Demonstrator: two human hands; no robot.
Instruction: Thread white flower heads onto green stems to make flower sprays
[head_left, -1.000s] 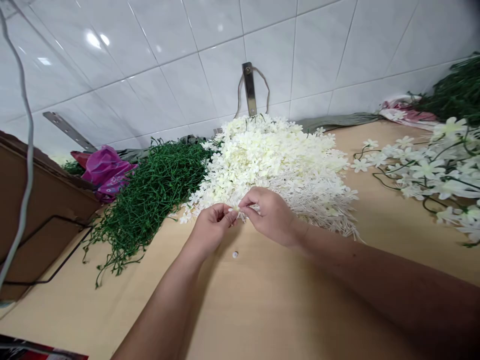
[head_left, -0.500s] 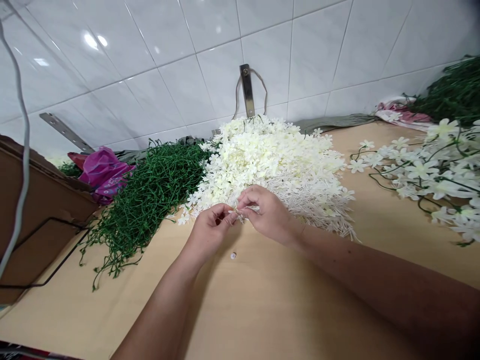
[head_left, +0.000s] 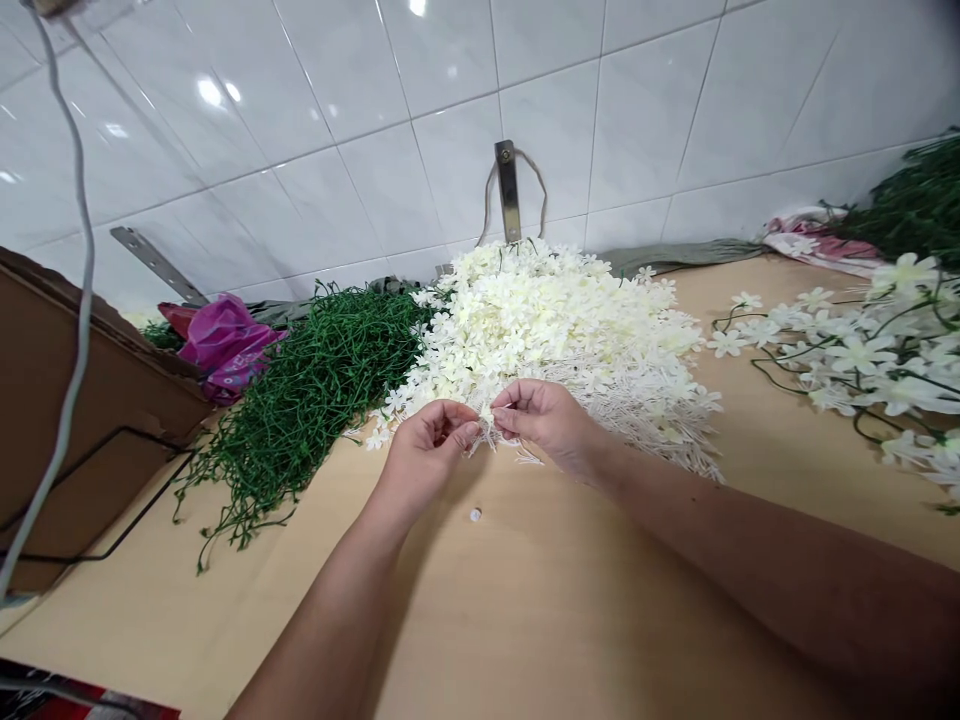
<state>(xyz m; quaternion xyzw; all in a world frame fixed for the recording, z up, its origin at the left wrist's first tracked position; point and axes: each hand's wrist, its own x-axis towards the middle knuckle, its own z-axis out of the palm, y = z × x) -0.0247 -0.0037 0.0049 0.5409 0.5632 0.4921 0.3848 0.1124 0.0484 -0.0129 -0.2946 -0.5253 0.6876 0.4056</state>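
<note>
My left hand (head_left: 431, 442) is closed in a pinch at the front edge of a heap of white artificial flowers (head_left: 525, 325); whatever its fingertips hold is too small to make out. Facing it a short gap away, my right hand (head_left: 546, 425) pinches too, with a small white flower (head_left: 486, 416) at its fingertips. Thin white stamen strands (head_left: 645, 415) lie in the heap's front right part, partly behind my right hand. On the table just in front of my hands lies a tiny white round piece (head_left: 475, 515).
Green plastic stems (head_left: 322, 370) are piled on the left, by a purple bag (head_left: 225, 345) and a cardboard box (head_left: 90, 410). Flowers on green stems (head_left: 862, 350) spread along the right side. A metal bracket (head_left: 508, 190) stands against the tiled wall. A grey cable (head_left: 84, 250) hangs at left.
My hands were together on a white flower; now their fingertips have drawn slightly apart, the right one moving rightward. The camera view has shifted a little.
</note>
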